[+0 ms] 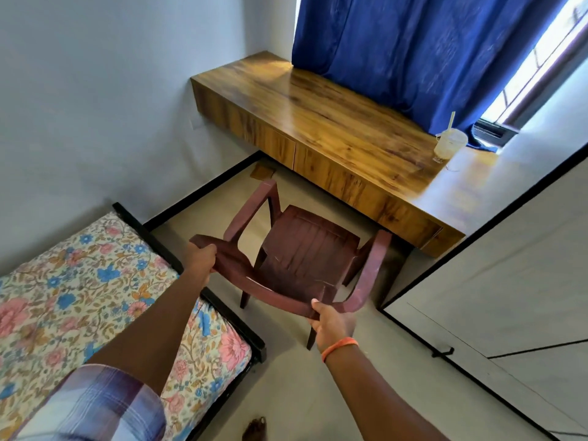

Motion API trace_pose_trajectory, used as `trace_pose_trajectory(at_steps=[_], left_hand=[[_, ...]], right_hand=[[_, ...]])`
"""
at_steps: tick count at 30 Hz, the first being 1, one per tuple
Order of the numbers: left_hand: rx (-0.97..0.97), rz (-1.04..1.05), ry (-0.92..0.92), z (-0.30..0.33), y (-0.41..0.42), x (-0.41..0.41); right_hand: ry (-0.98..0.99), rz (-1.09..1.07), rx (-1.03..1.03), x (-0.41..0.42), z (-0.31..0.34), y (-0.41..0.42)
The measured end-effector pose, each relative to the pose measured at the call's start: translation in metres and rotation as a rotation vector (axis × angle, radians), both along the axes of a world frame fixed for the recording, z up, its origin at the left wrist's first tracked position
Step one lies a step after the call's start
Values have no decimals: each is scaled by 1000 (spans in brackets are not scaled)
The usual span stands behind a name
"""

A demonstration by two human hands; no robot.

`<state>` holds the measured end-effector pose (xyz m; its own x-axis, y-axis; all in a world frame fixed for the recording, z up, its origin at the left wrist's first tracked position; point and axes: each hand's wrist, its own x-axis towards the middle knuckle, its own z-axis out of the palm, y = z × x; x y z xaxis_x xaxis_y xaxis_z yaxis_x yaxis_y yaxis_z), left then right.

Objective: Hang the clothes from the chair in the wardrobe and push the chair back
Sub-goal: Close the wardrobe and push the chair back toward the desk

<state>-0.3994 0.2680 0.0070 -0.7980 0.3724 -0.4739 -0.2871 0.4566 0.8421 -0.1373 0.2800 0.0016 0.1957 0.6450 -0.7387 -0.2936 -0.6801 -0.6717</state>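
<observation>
Plastic chair (305, 249): maroon, bare of clothes, standing on the floor (286, 393) ahead of my grip, its seat facing the desk (334, 128).
Grip: my left hand (200, 259) wraps the left end of the backrest top; my right hand (331, 323) clasps the same rail nearer me.
Beyond my hands: the desk front is just past the chair arms.
Risk one: I judge that a hard shove could knock the arms into the desk front.
Risk two: a jolt could tip the cup (448, 144) far right of my grip.
Risk three: uneven pushing could swing a leg toward the bed (95, 297) under my left arm.
</observation>
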Motion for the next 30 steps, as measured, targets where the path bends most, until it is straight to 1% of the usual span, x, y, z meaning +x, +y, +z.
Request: trace_pose_trajectory(at_steps=[2,5,8,10,12,17,20,25,28,30], left_hand=[[-21,55,35,-8,5,-30],[-47,117,39,-28,19,-75],[-41,170,-18,-23,34,-106],[-21,171,-57,-18,49,-123],[0,166,-134,-12,63,-134],[20,134,-246,-8,96,-150],[11,106,-252,-9,114,-160],[14,114,-336,-9,135,-194],[-18,11,-420,-9,137,-215],[-18,-60,-439,-9,133,-218]], right_hand=[[64,12,-23,-26,4,4],[182,80,-56,-58,6,20],[289,136,-93,-87,3,36],[335,150,-113,-107,0,50],[385,174,-110,-126,-3,65],[421,161,-120,-170,-6,99],[427,138,-153,-194,-3,114],[396,107,-164,-225,-2,127],[357,86,-155,-236,-1,133],[334,82,-166,-239,-3,132]])
